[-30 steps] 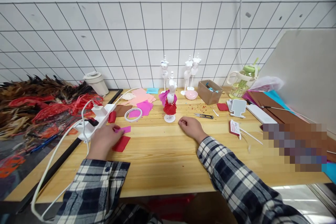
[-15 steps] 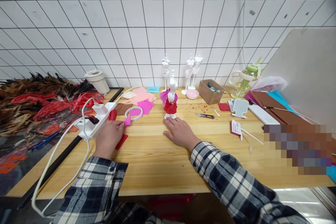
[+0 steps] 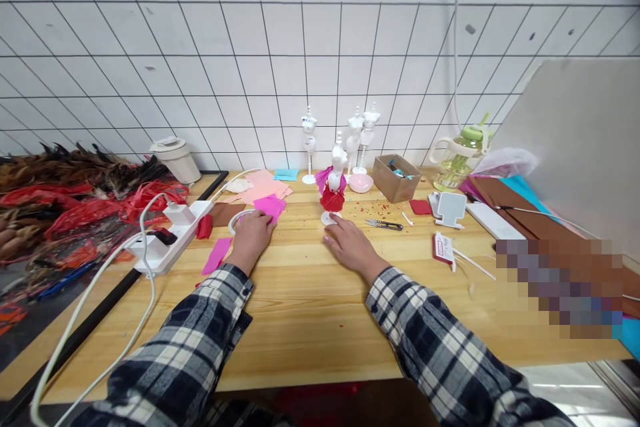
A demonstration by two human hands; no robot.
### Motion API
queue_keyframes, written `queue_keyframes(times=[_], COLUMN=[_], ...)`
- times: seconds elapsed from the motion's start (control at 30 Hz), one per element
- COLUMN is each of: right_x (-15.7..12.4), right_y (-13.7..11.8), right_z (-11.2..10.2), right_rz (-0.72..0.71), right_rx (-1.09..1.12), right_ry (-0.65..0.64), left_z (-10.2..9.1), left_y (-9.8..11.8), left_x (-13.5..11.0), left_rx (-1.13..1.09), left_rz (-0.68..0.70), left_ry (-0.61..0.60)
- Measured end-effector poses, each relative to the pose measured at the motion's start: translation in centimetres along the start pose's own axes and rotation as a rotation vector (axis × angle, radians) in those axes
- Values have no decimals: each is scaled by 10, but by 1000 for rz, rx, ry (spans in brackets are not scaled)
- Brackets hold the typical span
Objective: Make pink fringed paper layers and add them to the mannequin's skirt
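Note:
My left hand (image 3: 253,236) reaches across a white tape ring (image 3: 239,217), its fingers bent down with the tips on a magenta paper piece (image 3: 271,205); I see nothing gripped in it. My right hand (image 3: 349,243) lies flat and open on the wooden table (image 3: 310,300), fingertips just short of the round base of a small white mannequin (image 3: 335,177) dressed in red and magenta paper. A pink strip (image 3: 217,255) and a red scrap lie by my left sleeve.
A white power strip (image 3: 167,237) with its cable sits on the left beside feathers (image 3: 60,193). Along the wall stand bare mannequins (image 3: 309,147), a cardboard box (image 3: 397,177), a pink dish and a green-lidded jug (image 3: 463,157). Thread snips (image 3: 383,223) lie right of the dressed mannequin.
My left hand has moved right and forward from the power strip to the magenta paper, leaving the pink strip on the table. My right hand has stayed by the mannequin's base.

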State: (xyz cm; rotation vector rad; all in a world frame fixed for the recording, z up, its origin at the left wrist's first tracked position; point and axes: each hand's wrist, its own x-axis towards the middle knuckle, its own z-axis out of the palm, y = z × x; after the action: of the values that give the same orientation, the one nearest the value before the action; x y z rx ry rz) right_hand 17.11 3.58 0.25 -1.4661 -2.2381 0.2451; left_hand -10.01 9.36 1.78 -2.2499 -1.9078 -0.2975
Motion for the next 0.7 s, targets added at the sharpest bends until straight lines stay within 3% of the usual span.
queue_keyframes(times=[0.07,0.17,0.3,0.5,0.57,0.6,0.67,0.7], right_x=[0,2,2,-2,-5,-7,-11,-13], right_y=[2,3,6,3,-5,-11,-24,-30], right_z=[0,-1,0,-3,-5,-7,-9,-9], right_rz=[-6,-10,10,15,-8,-35,-114,-153], right_rx=[17,24,18,-20,-48,-60,-69,-65], right_ry=[48,75,-1,-26,-9,0,8,10], left_z=[8,10,7,-13,-22,-26,-32,-34], left_y=[-8,-23,-36,-30,-22,-17,-7,-2], left_x=[3,0,-8,-19,-23,-25,-28,-28], left_rx=[-51,-314,-683,-644,-530,-477,-373,-328], left_rz=[-45,-173,-334,-434,-266,-104,254,370], left_ry=[33,190,381,401,465,454,310,244])
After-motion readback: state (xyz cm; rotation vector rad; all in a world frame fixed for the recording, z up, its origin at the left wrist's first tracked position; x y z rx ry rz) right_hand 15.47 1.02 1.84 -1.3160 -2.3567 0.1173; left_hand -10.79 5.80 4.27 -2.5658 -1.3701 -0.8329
